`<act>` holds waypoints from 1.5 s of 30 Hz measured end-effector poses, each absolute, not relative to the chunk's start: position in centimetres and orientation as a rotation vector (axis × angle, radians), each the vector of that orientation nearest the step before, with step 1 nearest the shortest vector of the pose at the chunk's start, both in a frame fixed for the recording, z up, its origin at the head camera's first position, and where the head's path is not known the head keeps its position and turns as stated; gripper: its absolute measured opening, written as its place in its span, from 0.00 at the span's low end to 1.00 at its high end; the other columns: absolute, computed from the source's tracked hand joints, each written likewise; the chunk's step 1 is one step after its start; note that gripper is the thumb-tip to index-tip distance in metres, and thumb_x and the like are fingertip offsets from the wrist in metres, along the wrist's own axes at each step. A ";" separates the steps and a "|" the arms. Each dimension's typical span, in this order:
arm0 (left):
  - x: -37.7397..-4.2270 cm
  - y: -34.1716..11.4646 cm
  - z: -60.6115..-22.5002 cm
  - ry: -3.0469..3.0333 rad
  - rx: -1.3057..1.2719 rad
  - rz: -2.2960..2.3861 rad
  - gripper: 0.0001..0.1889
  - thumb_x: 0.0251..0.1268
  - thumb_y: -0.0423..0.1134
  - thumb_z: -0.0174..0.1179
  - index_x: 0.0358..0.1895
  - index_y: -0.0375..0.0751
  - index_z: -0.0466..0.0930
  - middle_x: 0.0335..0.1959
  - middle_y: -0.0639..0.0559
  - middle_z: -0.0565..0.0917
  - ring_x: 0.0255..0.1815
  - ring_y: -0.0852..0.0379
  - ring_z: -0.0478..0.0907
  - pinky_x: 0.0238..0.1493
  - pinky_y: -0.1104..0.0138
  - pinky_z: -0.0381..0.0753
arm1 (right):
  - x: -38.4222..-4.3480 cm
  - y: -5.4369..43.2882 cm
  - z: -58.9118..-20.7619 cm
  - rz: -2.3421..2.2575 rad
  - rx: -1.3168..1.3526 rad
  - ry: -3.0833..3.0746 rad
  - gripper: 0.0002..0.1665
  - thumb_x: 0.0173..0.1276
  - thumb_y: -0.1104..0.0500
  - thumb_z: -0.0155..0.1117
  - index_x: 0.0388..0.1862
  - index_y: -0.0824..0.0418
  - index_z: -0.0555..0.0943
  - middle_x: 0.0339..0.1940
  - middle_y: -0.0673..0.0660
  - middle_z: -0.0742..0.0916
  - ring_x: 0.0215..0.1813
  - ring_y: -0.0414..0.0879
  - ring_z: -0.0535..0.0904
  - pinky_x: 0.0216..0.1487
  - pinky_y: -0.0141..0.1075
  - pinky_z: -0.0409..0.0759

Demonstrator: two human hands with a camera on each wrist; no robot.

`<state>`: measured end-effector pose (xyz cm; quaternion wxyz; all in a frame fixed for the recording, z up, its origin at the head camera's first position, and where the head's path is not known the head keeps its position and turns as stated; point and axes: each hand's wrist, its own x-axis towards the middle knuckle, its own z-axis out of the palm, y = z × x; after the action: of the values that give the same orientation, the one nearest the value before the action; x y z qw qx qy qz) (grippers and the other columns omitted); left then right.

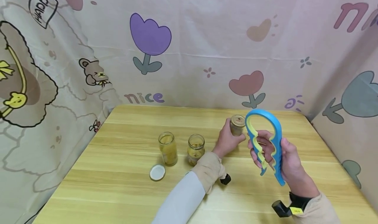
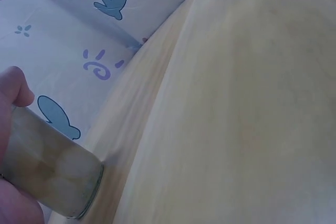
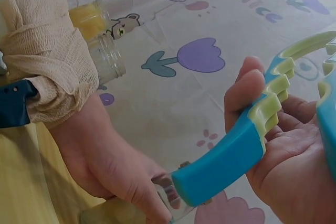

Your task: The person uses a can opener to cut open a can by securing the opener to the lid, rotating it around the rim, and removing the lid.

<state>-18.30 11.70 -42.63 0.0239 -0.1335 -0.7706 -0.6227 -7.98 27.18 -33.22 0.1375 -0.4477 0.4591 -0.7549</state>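
My left hand (image 1: 226, 139) grips a small glass jar (image 1: 237, 125) with a gold lid, standing on the wooden table (image 1: 118, 184). In the left wrist view the jar (image 2: 50, 179) shows pale contents, with my left-hand fingers (image 2: 13, 85) curled round it. My right hand (image 1: 276, 155) holds a blue and yellow-green jar opener (image 1: 267, 142) upright just right of the jar, its big loop level with the lid. In the right wrist view the opener (image 3: 252, 140) lies across my right palm (image 3: 294, 171), and my left hand (image 3: 105, 161) grips the jar below it.
Two open jars with yellow contents (image 1: 168, 148) (image 1: 196, 148) stand left of my left arm. A loose white lid (image 1: 157, 172) lies in front of them. Patterned cloth walls (image 1: 189, 47) close in the table on three sides.
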 end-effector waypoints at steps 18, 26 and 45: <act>-16.7 10.6 -43.2 -2.402 -0.438 -1.943 0.35 0.57 0.37 0.71 0.68 0.55 0.66 0.57 0.56 0.81 0.52 0.62 0.79 0.58 0.64 0.80 | -8.1 26.9 -34.0 -2.246 -1.336 1.239 0.39 0.84 0.41 0.29 0.79 0.66 0.62 0.61 0.63 0.83 0.47 0.50 0.84 0.24 0.48 0.64; -15.9 10.2 -43.0 -2.386 -0.458 -1.936 0.36 0.58 0.36 0.71 0.69 0.55 0.65 0.59 0.54 0.81 0.53 0.61 0.79 0.57 0.65 0.80 | -8.0 26.6 -33.6 -2.234 -1.371 1.153 0.39 0.80 0.47 0.21 0.79 0.68 0.62 0.64 0.66 0.81 0.56 0.54 0.81 0.45 0.41 0.82; -14.2 9.1 -42.7 -2.407 -0.505 -1.886 0.37 0.57 0.38 0.72 0.70 0.54 0.65 0.58 0.55 0.81 0.50 0.64 0.79 0.53 0.68 0.80 | -8.2 26.0 -34.0 -2.270 -1.417 0.979 0.42 0.75 0.46 0.25 0.76 0.74 0.63 0.62 0.71 0.80 0.53 0.61 0.82 0.42 0.48 0.81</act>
<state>-14.25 9.06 -42.69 0.0212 -0.1630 -0.7765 -0.6083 -8.22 26.01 -33.99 0.1454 -0.4920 0.3398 -0.7883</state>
